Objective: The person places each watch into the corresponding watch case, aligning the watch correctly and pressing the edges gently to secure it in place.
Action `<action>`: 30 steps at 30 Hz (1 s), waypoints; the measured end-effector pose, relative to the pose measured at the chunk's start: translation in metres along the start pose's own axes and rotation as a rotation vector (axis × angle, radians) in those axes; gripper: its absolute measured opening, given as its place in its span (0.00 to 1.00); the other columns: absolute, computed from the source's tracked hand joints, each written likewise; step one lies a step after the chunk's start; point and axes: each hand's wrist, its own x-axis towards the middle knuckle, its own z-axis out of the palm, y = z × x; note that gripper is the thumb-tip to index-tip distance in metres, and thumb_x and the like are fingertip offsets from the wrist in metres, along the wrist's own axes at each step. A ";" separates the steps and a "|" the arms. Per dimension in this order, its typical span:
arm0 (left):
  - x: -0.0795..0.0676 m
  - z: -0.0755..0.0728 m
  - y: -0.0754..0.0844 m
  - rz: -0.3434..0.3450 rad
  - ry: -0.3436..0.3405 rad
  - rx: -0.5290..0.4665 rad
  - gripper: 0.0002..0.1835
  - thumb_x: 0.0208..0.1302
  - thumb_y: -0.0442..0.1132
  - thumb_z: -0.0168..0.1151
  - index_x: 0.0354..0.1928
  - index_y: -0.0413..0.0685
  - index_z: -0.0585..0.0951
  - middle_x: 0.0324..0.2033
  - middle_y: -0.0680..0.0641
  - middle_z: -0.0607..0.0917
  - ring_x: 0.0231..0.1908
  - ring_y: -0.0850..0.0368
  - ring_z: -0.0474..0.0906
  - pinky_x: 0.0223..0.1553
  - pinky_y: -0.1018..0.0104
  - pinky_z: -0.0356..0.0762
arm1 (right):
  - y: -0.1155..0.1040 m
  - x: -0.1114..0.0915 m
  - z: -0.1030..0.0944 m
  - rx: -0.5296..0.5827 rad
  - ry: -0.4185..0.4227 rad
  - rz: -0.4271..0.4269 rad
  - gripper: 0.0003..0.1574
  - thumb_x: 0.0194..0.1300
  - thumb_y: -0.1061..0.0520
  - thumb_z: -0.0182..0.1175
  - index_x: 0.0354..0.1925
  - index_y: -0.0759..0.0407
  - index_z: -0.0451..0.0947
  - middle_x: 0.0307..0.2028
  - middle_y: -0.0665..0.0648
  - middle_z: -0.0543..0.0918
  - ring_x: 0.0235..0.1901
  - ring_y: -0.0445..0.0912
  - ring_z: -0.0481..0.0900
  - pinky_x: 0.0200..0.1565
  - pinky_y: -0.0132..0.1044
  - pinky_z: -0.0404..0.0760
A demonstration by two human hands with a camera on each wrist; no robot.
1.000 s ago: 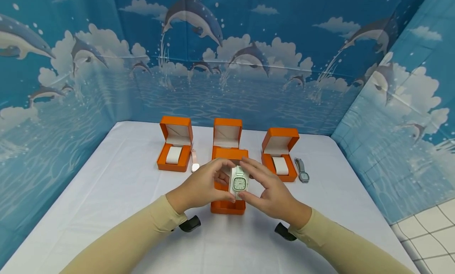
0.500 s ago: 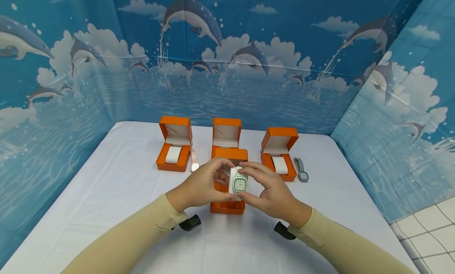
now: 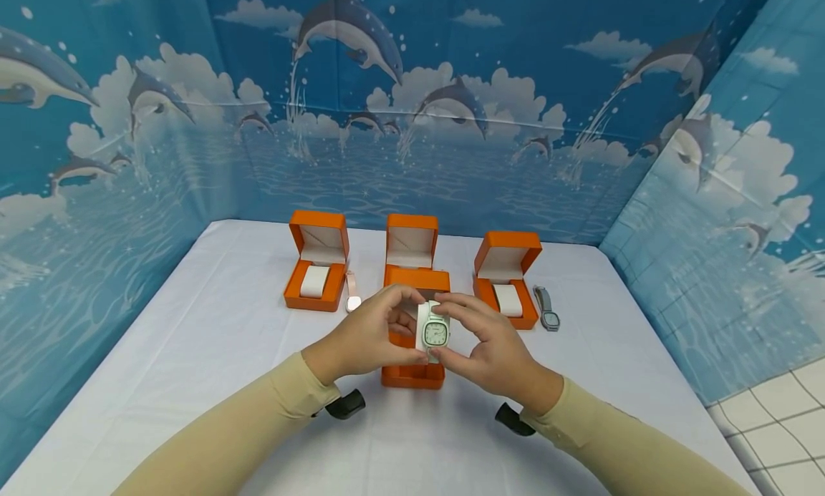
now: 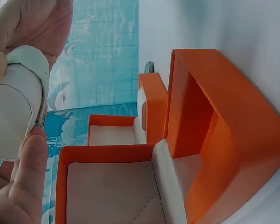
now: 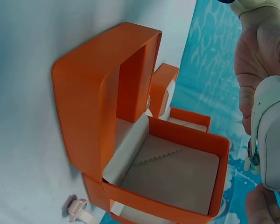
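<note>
In the head view, a pale green wristwatch (image 3: 435, 333) with a squarish dial is wrapped round a white watch cushion (image 3: 422, 317). My left hand (image 3: 367, 336) grips the cushion from the left, thumb at its lower end and fingers at its upper end. From the right, my right hand (image 3: 496, 346) pinches the watch, with its thumb below the dial and fingertips on the strap above. Behind and below them stands an orange watch box (image 3: 412, 378) with its lid raised. The left wrist view shows the cushion's (image 4: 11, 112) smooth white side and the box's hollow inside.
Three more orange boxes stand behind with lids up: left (image 3: 319, 281), middle (image 3: 412, 224) and right (image 3: 508, 240). A pink-strapped watch (image 3: 353, 302) lies by the left box, a grey watch (image 3: 548, 310) by the right one. All rest on a white tablecloth (image 3: 213, 324).
The right hand's upper fingers have shifted slightly down onto the strap above the dial. The left hand, cushion and boxes stay in place.
</note>
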 end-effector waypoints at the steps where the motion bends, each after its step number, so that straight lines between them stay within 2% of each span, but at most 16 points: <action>1: 0.000 0.000 0.000 -0.001 0.001 0.002 0.37 0.58 0.36 0.81 0.65 0.47 0.70 0.58 0.50 0.78 0.47 0.61 0.86 0.56 0.67 0.86 | 0.000 0.000 0.000 0.000 -0.001 0.002 0.34 0.60 0.57 0.79 0.63 0.54 0.81 0.69 0.54 0.78 0.67 0.51 0.79 0.61 0.52 0.85; 13: 0.000 0.000 -0.002 -0.015 0.003 0.023 0.37 0.58 0.34 0.81 0.66 0.46 0.70 0.59 0.50 0.78 0.49 0.61 0.85 0.57 0.70 0.85 | 0.000 0.000 0.000 -0.029 -0.006 0.006 0.36 0.61 0.56 0.79 0.65 0.57 0.81 0.70 0.55 0.78 0.67 0.53 0.79 0.61 0.52 0.85; 30: 0.000 0.000 -0.004 -0.016 0.003 0.029 0.36 0.59 0.35 0.81 0.66 0.48 0.71 0.59 0.51 0.79 0.49 0.61 0.85 0.57 0.69 0.85 | 0.002 0.000 0.003 -0.059 0.010 -0.013 0.35 0.61 0.55 0.79 0.65 0.59 0.81 0.70 0.56 0.79 0.67 0.53 0.80 0.59 0.52 0.86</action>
